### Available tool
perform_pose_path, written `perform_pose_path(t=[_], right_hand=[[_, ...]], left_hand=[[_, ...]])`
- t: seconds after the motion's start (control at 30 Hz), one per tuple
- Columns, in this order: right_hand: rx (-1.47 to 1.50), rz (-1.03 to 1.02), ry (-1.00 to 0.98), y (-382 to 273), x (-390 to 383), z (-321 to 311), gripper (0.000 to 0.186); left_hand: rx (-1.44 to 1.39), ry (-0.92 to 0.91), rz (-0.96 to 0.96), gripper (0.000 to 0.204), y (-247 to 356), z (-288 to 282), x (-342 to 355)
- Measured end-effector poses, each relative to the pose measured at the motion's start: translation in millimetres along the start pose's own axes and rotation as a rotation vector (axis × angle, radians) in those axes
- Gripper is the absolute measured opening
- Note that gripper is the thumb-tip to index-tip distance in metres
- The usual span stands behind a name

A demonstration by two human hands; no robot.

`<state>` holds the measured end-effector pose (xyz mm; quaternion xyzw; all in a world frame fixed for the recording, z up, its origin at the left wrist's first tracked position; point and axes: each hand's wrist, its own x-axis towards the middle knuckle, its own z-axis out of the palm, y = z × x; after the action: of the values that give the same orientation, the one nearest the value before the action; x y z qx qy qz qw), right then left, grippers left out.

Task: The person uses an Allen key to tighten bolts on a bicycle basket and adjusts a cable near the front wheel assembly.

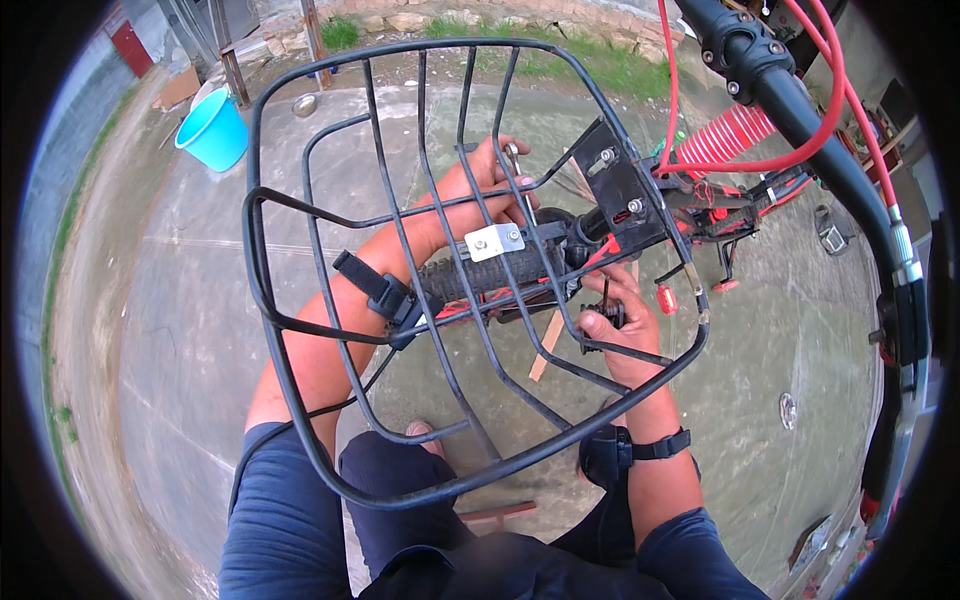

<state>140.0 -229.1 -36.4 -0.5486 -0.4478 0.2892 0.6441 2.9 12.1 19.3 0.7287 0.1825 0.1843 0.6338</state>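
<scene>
Seen through the bars of a black wire basket (422,150), my left hand (487,178) is closed around a silver wrench (516,165), at the far side of a bicycle's front wheel (450,278). On the near side of the wheel, my right hand (632,325) grips a black ribbed tool (603,330) with a thin rod sticking up, which looks like a folding hex key set. Its fingertips are partly hidden beside the fork. A silver bracket (495,241) with two bolts sits on the basket bars. A black mounting plate (628,190) with bolts is at the basket's right side.
Black handlebar (800,105) and red cables (752,166) reach across the right. A blue bucket (213,132) stands at the far left, with a small metal bowl (304,105) nearby. A wooden strip (545,350) lies under the bicycle on the concrete floor (190,300).
</scene>
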Motion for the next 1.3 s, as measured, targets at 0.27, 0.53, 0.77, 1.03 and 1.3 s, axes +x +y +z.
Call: perform_pose_path(t=[0.27,0.53,0.77,1.03,1.3], right_hand=[[0.057,0.167,0.113,5,11,1,0.053],[0.099,0.279,0.042,18,22,-4,0.057],[-0.182,0.272,-0.051,15,30,-12,0.053],[-0.353,-0.053,0.006,40,39,-17,0.027],[-0.392,-0.054,0.021,45,37,-20,0.028]], left_hand=[[-0.099,0.008,-0.106,0.041,-8,-4,-2],[-0.113,0.01,-0.057,0.045,-7,0,-2],[-0.079,0.012,-0.041,0.045,-9,-2,-3],[-0.217,0.007,-0.301,0.036,-26,-4,5],[-0.232,0.22,-0.107,0.048,-16,-2,-2]])
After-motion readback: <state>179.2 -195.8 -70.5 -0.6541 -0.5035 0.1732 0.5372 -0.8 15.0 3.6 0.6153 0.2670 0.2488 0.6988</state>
